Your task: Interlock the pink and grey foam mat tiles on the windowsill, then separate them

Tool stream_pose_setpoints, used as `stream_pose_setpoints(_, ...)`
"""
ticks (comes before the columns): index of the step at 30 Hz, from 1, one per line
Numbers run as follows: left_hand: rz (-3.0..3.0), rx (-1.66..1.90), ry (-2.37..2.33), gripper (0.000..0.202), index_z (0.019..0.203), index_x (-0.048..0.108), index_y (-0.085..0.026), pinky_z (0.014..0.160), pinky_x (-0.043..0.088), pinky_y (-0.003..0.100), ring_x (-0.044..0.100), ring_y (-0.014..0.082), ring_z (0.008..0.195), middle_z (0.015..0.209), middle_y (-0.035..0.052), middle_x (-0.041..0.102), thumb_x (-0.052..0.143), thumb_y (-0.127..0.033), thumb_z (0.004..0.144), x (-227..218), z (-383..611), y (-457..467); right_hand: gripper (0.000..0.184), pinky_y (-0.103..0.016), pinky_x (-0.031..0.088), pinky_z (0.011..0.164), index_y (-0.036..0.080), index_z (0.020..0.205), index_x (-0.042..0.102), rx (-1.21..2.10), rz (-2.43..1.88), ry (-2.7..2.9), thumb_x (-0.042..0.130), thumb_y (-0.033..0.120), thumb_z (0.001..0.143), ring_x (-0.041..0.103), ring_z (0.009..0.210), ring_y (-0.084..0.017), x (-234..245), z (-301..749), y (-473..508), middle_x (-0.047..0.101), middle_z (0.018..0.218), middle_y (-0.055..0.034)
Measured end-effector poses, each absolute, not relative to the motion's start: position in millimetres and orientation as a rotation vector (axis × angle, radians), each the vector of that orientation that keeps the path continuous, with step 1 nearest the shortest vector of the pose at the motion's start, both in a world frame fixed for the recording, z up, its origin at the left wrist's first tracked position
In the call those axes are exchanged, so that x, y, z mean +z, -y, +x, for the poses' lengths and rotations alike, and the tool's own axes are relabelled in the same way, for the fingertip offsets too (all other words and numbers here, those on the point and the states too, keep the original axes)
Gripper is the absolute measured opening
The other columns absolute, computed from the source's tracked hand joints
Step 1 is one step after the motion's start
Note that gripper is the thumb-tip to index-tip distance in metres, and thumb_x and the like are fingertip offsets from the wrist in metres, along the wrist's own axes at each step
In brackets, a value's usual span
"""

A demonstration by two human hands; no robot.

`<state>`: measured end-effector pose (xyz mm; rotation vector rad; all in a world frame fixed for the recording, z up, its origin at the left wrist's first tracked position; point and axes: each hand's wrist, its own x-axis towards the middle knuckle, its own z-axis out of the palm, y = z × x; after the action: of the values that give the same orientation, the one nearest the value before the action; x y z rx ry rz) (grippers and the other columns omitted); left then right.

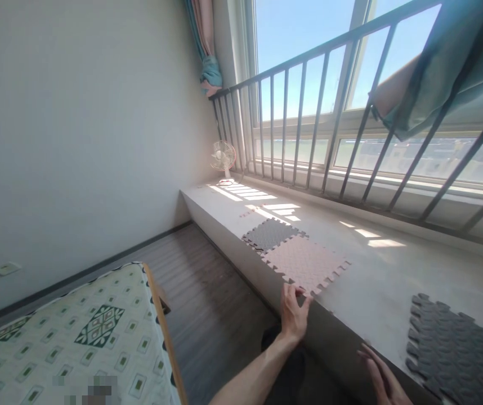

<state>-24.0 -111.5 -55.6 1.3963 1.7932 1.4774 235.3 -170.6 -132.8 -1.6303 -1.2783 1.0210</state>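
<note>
My left hand (295,315) is at the near corner of a pink foam mat tile (307,261), its thumb and fingers closed on the toothed edge. Beyond that tile, a grey foam mat tile (270,233) lies against it edge to edge on the window ledge. My right hand (380,374) is low at the ledge's front edge, fingers stretched out, with nothing visible in it. To its right is another grey foam mat tile (461,351), apart from the other two and partly out of frame.
The pale ledge (376,281) runs beneath a barred railing (304,124) and window. A small fan (223,157) stands at its far end, near a thin pink strip (250,211). A patterned mattress (110,304) is at the left, with dark floor (208,287) between.
</note>
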Motion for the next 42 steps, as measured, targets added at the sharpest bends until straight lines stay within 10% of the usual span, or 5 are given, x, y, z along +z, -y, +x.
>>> stream_pose_setpoints(8, 1.465, 1.222, -1.410, 0.015, 0.107, 0.071, -0.025, 0.097, 0.055, 0.039, 0.069, 0.0240, 0.104, 0.109, 0.0075, 0.071, 0.074, -0.031, 0.094, -91.3, 14.3, 190.1, 0.071, -0.043, 0.068, 0.075, 0.020, 0.097, 0.073, 1.276, -1.402, 0.678, 0.087, 0.077, 0.056, 0.082, 0.090, -0.035, -122.8, 145.5, 136.1, 0.082, 0.090, -0.0095)
stream_pose_setpoints(13, 0.679, 1.284, -1.330, 0.055, 0.127, 0.059, -0.022, 0.085, 0.065, 0.044, 0.076, 0.0297, 0.106, 0.120, 0.0145, 0.072, 0.087, -0.046, 0.086, -106.6, -32.0, 151.5, 0.063, -0.035, 0.064, 0.060, 0.022, 0.097, 0.066, 1.272, -1.296, 0.561, 0.093, 0.066, 0.060, 0.080, 0.068, -0.027, -119.8, 175.2, 153.0, 0.081, 0.091, -0.0035)
stream_pose_setpoints(22, 0.373, 1.271, -0.955, 0.024, 0.104, 0.069, -0.017, 0.086, 0.070, 0.040, 0.080, 0.0191, 0.085, 0.101, 0.0047, 0.079, 0.072, 0.001, 0.089, -84.2, -18.5, 103.0, 0.067, -0.034, 0.060, 0.058, 0.023, 0.101, 0.065, 1.270, -1.209, 0.553, 0.089, 0.074, 0.065, 0.077, 0.062, -0.024, -108.8, 215.6, 158.4, 0.080, 0.090, -0.0034)
stream_pose_setpoints(42, 0.499, 1.204, -1.136, 0.024, 0.091, 0.061, -0.018, 0.088, 0.070, 0.044, 0.072, 0.0124, 0.073, 0.084, 0.0001, 0.073, 0.070, 0.005, 0.086, -97.6, 55.6, 34.6, 0.069, -0.031, 0.056, 0.069, 0.019, 0.115, 0.075, 1.173, -1.366, 0.831, 0.071, 0.082, 0.085, 0.078, 0.078, -0.022, -143.9, 267.8, 222.2, 0.083, 0.097, -0.0107)
